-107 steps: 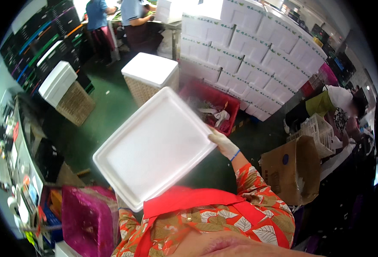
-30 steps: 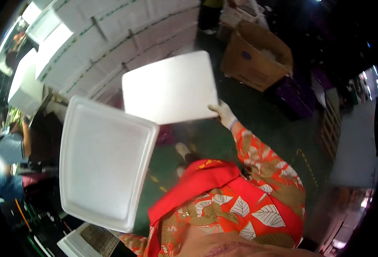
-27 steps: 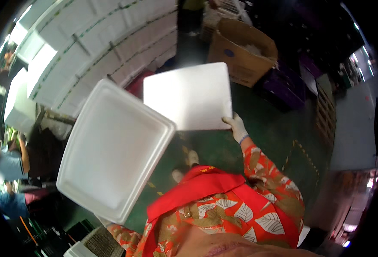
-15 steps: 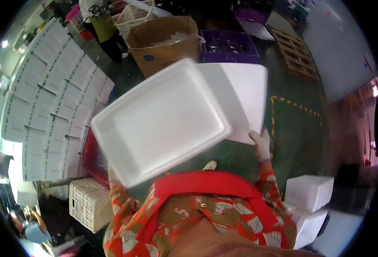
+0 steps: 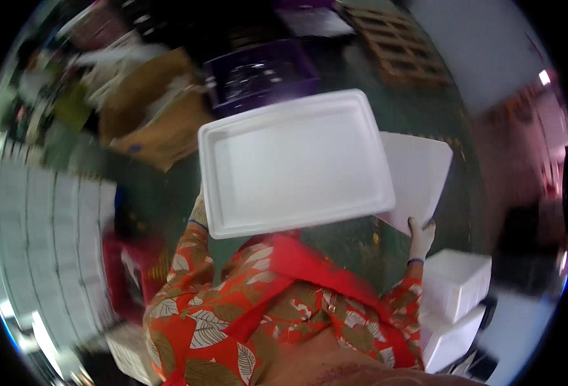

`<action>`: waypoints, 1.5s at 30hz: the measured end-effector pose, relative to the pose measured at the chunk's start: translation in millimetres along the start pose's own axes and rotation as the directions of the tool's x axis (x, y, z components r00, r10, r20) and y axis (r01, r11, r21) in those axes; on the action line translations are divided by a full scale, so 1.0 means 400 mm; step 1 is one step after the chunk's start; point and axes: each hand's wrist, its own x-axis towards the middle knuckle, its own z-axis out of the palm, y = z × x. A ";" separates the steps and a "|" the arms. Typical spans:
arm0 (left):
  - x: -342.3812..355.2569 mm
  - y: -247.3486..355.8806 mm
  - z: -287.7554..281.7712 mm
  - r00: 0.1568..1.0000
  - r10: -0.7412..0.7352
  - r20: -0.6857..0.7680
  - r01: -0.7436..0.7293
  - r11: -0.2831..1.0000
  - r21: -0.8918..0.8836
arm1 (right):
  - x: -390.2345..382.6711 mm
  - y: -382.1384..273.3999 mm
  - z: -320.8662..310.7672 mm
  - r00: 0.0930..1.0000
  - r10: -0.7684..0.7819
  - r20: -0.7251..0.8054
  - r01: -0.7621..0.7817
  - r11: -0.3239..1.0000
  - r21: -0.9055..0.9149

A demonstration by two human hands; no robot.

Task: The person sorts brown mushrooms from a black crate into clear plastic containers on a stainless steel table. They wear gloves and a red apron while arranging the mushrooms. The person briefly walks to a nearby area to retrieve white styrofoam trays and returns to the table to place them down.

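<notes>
A white foam box (image 5: 297, 167) is held up in front of me, its hollow side facing me. My left hand (image 5: 199, 211), in a pale glove, grips its left edge; most of the fingers are hidden behind the box. My right hand (image 5: 421, 238), also gloved, pinches the lower right edge of a flat white foam lid (image 5: 415, 174), thumb on the near face. The lid lies partly behind the right side of the box, so its left part is hidden. Whether box and lid touch I cannot tell.
Beyond the box stand a brown cardboard carton (image 5: 155, 109) and a purple crate (image 5: 261, 74). A wooden pallet (image 5: 396, 45) lies far right. White foam boxes (image 5: 454, 283) are stacked beside my right arm. Left are a wall of white boxes (image 5: 52, 238) and a red crate (image 5: 126, 276).
My view has swung to the right. The foam box has turned more level and shifted right, and the lid has moved lower and to the right with my right hand.
</notes>
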 end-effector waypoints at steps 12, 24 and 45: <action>0.609 -0.128 0.829 0.973 -0.227 0.047 0.228 0.973 -0.034 | 0.132 0.875 -0.317 0.339 0.940 -0.038 -0.877 0.331 0.348; 1.183 0.131 1.299 0.997 -0.064 -0.037 0.068 0.991 0.111 | 1.619 -0.269 0.288 0.962 0.262 -0.078 -0.272 0.882 -0.385; 2.467 0.289 2.851 0.976 -0.022 0.218 0.028 0.999 -0.023 | 2.908 -0.636 0.884 0.876 0.481 0.024 -0.332 0.639 -0.694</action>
